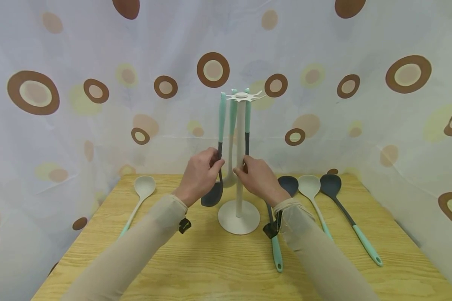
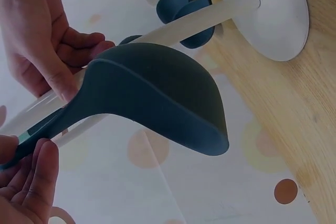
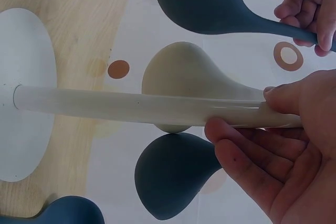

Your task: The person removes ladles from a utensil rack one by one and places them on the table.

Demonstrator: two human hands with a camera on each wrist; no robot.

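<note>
My left hand (image 1: pixel 199 173) pinches the dark neck of a ladle (image 1: pixel 212 195) with a mint handle, upright at the left side of a white utensil stand (image 1: pixel 239 200). The handle's top is right at one of the stand's hooks. In the left wrist view the ladle's dark bowl (image 2: pixel 157 93) fills the middle. My right hand (image 1: pixel 261 177) grips the stand's pole (image 3: pixel 131 104) between thumb and fingers. Behind the pole hang a cream ladle (image 3: pixel 181 72) and another dark-headed utensil (image 3: pixel 176 177), both mint-handled.
On the wooden table (image 1: pixel 211 267), a cream utensil (image 1: pixel 145 186) lies to the left. To the right lie a dark one (image 1: pixel 288 184), partly behind my right arm, a cream one (image 1: pixel 309 184) and another dark one (image 1: pixel 330 184). A patterned curtain (image 1: pixel 173 50) stands behind.
</note>
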